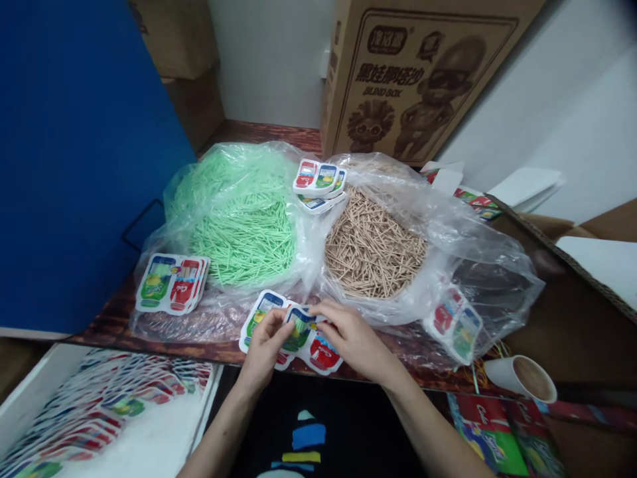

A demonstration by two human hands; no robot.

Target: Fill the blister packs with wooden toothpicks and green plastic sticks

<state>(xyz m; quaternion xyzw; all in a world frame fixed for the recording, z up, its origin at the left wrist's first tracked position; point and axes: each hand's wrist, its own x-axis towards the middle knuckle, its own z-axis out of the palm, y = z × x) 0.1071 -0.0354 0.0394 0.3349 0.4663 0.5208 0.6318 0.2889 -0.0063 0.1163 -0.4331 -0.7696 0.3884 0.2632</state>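
A cup-shaped printed card (324, 357), green on one half and red "Cola" on the other, is held at the table's front edge. My left hand (265, 342) pinches its left side between thumb and fingers. My right hand (352, 337) has its fingers closed at the card's upper edge; whether a stick is between them, I cannot make out. Another such card (263, 307) lies partly hidden beneath. Behind the hands are an open plastic bag of thin green sticks (243, 242) and one of thin brown sticks (375, 245).
Stacked cards lie on the left bag (172, 284), between the bags (321, 180) and at right (455, 323). A white box (164, 425) at lower left holds many cards. A paper cup (502, 377) of brown contents tilts at right. A large carton (428, 79) stands behind.
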